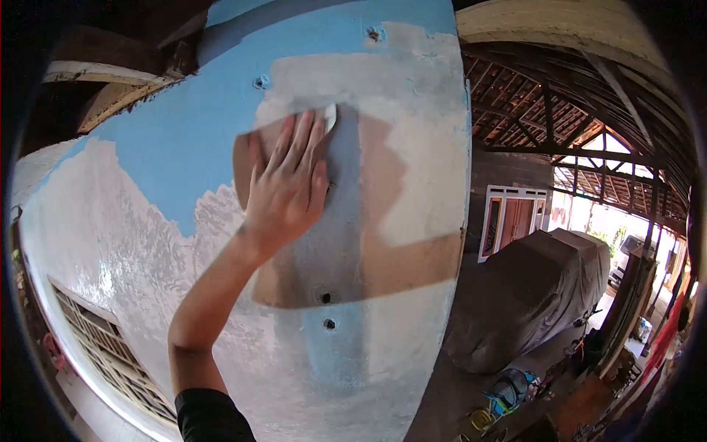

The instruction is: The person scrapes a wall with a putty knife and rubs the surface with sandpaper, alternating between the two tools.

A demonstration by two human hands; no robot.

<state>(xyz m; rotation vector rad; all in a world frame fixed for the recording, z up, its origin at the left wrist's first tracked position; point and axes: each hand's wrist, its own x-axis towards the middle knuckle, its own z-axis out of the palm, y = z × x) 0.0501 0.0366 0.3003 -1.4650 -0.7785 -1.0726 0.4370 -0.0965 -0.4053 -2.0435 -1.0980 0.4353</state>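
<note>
My left hand (289,180) reaches up from the lower left with its back toward me, pressed against a patched wall (420,125). Its fingers point upward and lie nearly flat, the thumb on the right side. Under the palm and fingers is a thin sheet that looks like sandpaper (331,116); a pale curled edge sticks out beside the index finger. Most of the sheet is hidden by the hand. Smoothed grey and cream patches cover part of the blue paint (158,158). My right hand is out of view.
Holes pit the wall, two of them dark (325,298) below the hand. A slatted vent (110,346) is at lower left. Right of the wall's edge stand a covered vehicle (530,295), a door (518,225) and assorted items (508,394) on the floor, beneath a beamed roof.
</note>
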